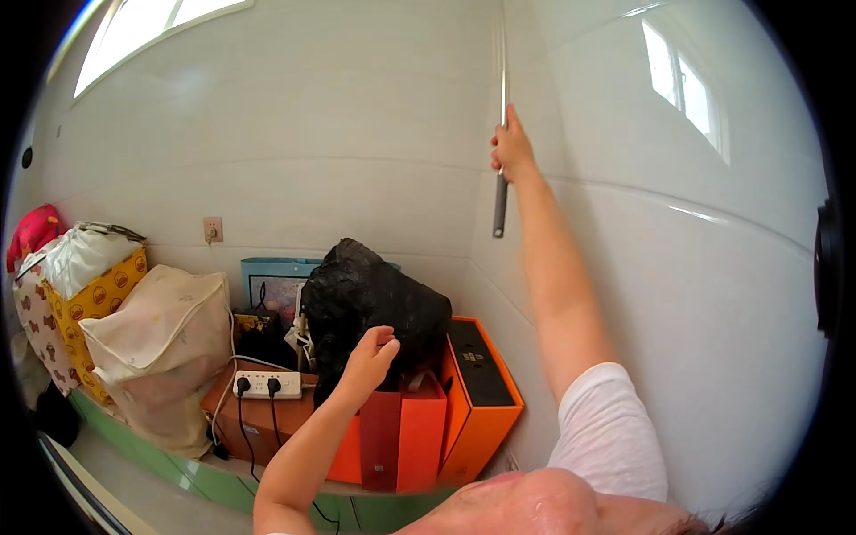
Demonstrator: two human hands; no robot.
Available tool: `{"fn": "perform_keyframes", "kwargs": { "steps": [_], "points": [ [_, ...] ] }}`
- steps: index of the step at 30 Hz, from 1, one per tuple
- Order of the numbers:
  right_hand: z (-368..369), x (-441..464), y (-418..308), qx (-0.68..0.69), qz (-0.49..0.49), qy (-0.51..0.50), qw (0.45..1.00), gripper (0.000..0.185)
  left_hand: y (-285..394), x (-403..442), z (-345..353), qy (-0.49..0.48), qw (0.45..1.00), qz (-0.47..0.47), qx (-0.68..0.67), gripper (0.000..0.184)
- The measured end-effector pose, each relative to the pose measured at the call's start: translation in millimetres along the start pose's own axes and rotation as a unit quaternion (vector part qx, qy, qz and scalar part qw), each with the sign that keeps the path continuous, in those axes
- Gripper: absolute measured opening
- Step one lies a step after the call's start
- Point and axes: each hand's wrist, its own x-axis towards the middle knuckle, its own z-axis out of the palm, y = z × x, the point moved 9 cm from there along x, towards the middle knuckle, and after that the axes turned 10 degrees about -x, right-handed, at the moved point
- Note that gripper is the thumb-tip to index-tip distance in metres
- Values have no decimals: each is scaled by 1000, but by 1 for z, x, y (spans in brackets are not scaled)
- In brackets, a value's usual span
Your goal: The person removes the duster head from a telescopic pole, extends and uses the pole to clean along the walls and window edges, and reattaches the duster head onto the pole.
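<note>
1 sleeve (611,423) | R grip (513,150): clasps 1 pole (500,207) | L grip (368,358): half-curled, empty (nr 1 blk bag (383,290))

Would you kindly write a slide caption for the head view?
Right hand grips a slim pole before pale walls; left hand in front of a black bag.

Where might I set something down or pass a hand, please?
The black top of the orange box looks bare, between the black bag and right-hand wall. A hand might pass below the rod. Leftward, the power strip and cream bag crowd together.
</note>
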Motion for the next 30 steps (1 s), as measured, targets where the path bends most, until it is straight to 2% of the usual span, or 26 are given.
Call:
{"fn": "perform_keyframes", "kwargs": {
  "steps": [1, 4, 6, 16, 18, 22, 24, 28, 30],
  "points": [
    [-1, 13, -7, 4, -1, -6, 1000, 57, -8, 0, -5, 1, 999, -42, -26, 37],
    [13, 36, -19, 55, 13, -45, 997, 60, -18, -3, -19, 13, 996, -73, -42, 35],
    [35, 38, -25, 117, 20, -105, 987, 63, -26, -2, -26, 19, 995, -83, -50, 34],
    [149, 6, -14, 151, 18, -206, 967, 66, -43, -1, -36, 17, 992, -109, -67, 32],
    [165, 0, -10, 99, 11, -213, 972, 64, -44, 2, -41, 14, 991, -104, -78, 32],
    [197, -13, -17, 80, 6, -234, 969, 63, -38, 11, -51, 12, 992, -98, -75, 31],
    [218, -21, -27, 100, -3, -256, 962, 62, -32, 23, -61, 17, 993, -93, -71, 34],
    [254, -35, -36, 172, 1, -264, 949, 60, 13, 76, -81, 87, 989, -2, -123, 51],
    [259, -36, -35, 241, 22, -226, 944, 58, 37, 105, -86, 128, 979, 28, -154, 56]
  ]
}}
